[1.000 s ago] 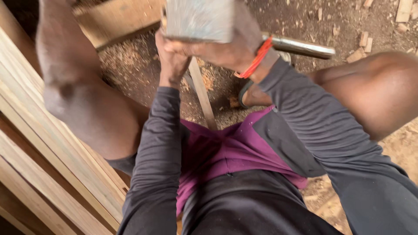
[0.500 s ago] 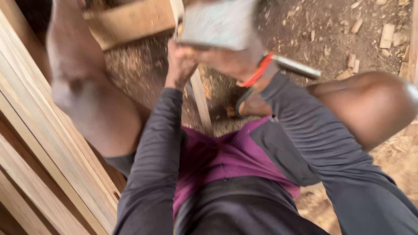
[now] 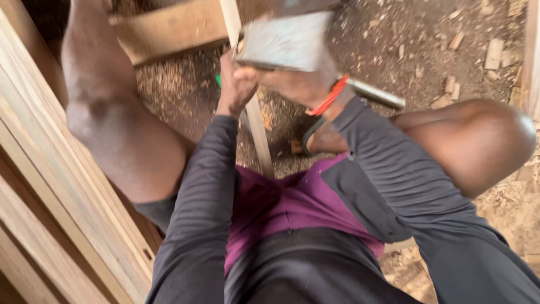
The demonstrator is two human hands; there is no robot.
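Fingers of the left hand (image 3: pixel 236 84) wrapped tight on a thin wood strip (image 3: pixel 256 121), steadying it upright-ish between the knees; right hand (image 3: pixel 298 84) fingers clamped around a tool with a broad grey metal blade (image 3: pixel 284 42), blurred, its metal handle (image 3: pixel 374 93) sticking out right. Blade sits against the strip's far end, likely so the edge can bite while the strip is braced. Orange band (image 3: pixel 329 95) at right wrist. Stacked planks (image 3: pixel 50 186) along the left, a wooden block (image 3: pixel 169 25) far, offcuts (image 3: pixel 495 53) and shavings on dirt floor far right. Knees crowd both sides.
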